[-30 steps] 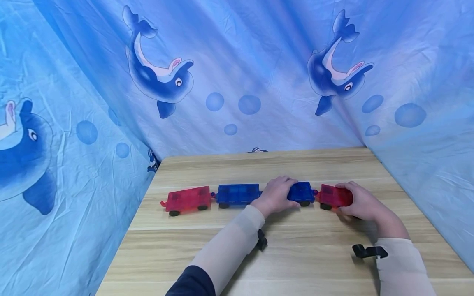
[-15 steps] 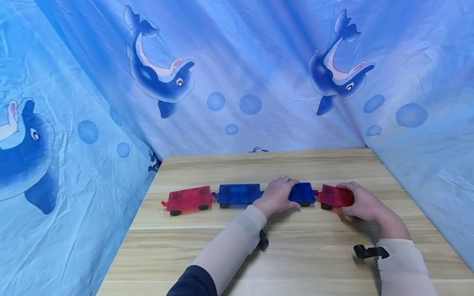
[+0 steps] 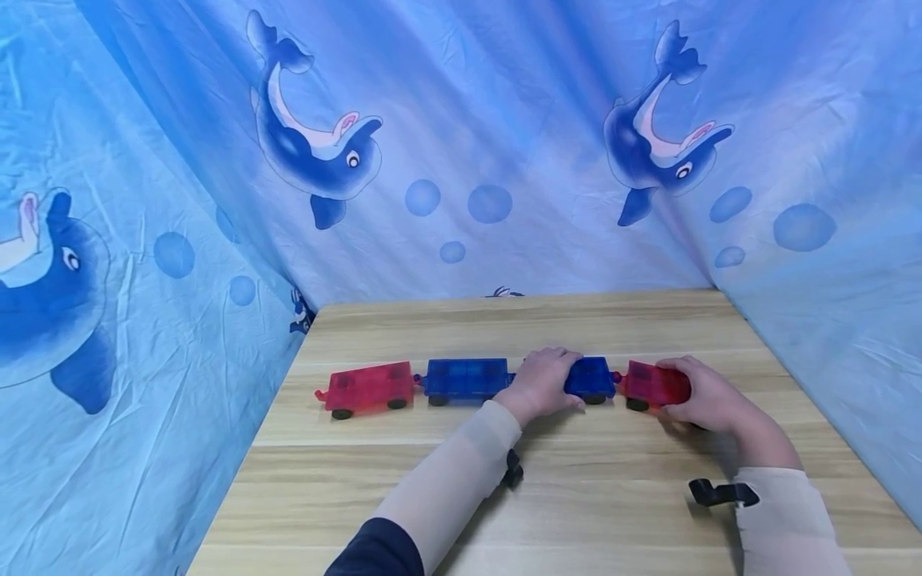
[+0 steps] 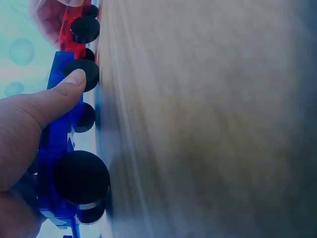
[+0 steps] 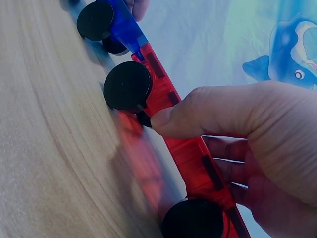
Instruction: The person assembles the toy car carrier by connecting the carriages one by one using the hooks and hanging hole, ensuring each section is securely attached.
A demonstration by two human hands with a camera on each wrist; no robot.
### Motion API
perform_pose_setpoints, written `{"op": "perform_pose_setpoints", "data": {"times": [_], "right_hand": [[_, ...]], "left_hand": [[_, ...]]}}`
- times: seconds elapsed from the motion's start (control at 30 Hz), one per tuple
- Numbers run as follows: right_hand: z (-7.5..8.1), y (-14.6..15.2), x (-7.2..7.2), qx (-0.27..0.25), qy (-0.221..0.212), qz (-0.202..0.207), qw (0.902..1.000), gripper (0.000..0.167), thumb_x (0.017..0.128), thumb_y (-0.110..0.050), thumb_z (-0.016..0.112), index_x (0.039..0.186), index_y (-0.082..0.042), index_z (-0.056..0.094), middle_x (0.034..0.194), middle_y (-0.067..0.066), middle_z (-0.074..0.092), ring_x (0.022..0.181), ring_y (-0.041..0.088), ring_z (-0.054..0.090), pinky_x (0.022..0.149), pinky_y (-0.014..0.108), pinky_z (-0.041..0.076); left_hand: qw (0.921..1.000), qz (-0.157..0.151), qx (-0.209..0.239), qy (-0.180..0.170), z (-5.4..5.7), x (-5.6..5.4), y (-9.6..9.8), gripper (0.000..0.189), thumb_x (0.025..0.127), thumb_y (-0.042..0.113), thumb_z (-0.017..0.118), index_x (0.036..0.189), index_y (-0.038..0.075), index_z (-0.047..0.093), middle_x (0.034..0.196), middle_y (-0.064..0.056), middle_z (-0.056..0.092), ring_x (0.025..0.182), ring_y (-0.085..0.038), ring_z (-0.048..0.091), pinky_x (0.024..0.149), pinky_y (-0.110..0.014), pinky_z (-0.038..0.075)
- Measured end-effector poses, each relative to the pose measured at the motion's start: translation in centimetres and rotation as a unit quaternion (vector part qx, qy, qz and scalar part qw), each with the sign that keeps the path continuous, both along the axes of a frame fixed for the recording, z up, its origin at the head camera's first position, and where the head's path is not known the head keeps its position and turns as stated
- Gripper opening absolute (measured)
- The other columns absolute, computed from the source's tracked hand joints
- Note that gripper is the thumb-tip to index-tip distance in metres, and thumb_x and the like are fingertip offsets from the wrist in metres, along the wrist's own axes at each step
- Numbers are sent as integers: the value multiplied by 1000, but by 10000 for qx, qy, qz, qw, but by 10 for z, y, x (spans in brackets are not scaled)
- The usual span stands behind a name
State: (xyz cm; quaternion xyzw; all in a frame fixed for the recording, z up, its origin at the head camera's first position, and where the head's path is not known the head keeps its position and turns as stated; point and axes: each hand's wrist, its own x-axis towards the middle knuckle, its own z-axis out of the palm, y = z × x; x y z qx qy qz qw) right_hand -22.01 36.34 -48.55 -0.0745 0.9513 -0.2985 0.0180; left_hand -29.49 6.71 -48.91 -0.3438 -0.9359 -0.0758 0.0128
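Four-wheeled toy train cars of clear coloured plastic stand in a row on the wooden table, hooked end to end. My left hand grips the right-hand blue car from above, covering much of it. In the left wrist view the thumb lies along its side, with the tip over a black wheel row. My right hand holds the red car at the row's right end. Seen from the right wrist, the thumb presses its near side and the fingers reach behind it.
Another blue car stands left of my left hand, and a red car sits slightly angled at the left end. A blue cloth printed with dolphins hangs behind the table and along both sides.
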Motion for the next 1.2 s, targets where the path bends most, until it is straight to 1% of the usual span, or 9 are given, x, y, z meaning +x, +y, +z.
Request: {"op": "perform_pose_setpoints", "data": {"times": [0.4,0.5,0.6,0.7,0.77,0.83,0.93,1.07,1.2], "right_hand": [[-1,0,-4,-35,18,131,9999,82,78,-17,91,145,7,51,134,29,55,110,43,60,88,57,56],[1,-1,-3,-13,57,204,9998,82,77,-15,91,144,8,50,134,30,55,109,44,60,87,57,57],[3,-1,-1,118,114,240,9996,89,77,-22,93,147,9,48,135,32,54,111,46,58,86,58,57],[6,0,1,232,132,161,9995,96,81,-37,91,152,6,43,143,33,48,117,49,54,90,64,55],[8,0,1,238,140,107,9996,99,85,-47,87,155,4,41,149,34,43,124,52,49,95,69,50],[10,0,1,243,160,65,9996,97,89,-53,82,156,2,40,153,34,39,130,55,44,99,74,45],[14,-2,1,226,187,29,9996,92,93,-55,76,156,2,40,156,35,36,136,58,38,104,77,38],[18,-5,-1,247,230,-112,9994,92,94,-59,72,156,1,40,156,34,36,138,60,36,105,78,35],[21,-8,-6,251,604,-152,9977,90,94,-60,71,155,0,42,155,31,38,139,58,37,105,79,34]], "left_hand": [[9999,-75,46,95,-4,-2,-6,87,86,67,74,156,23,50,150,4,56,140,-16,51,118,-39,39],[9998,-145,10,112,-6,-2,-8,89,87,69,72,158,23,47,154,4,53,143,-17,47,122,-41,34],[9997,-245,40,57,-5,-3,-12,92,89,72,67,162,24,41,159,5,47,148,-17,40,126,-42,24],[9992,-315,230,-32,-3,-5,-19,92,90,74,64,164,26,38,162,6,43,151,-16,36,128,-41,16],[9986,-330,397,-84,1,-6,-25,90,91,74,61,164,27,38,162,7,43,151,-15,36,128,-40,14],[9979,-352,533,-89,4,-7,-32,87,93,74,59,163,27,40,161,8,43,151,-15,36,128,-41,14],[9967,-436,690,-49,11,-9,-43,81,96,73,56,161,25,44,159,8,46,149,-16,39,128,-43,16],[9950,-517,854,57,18,-12,-60,75,98,71,53,158,26,47,157,7,49,147,-16,42,128,-45,19],[9940,-489,966,166,24,-19,-80,74,100,69,52,158,24,47,158,5,49,147,-17,43,127,-45,20]]}}
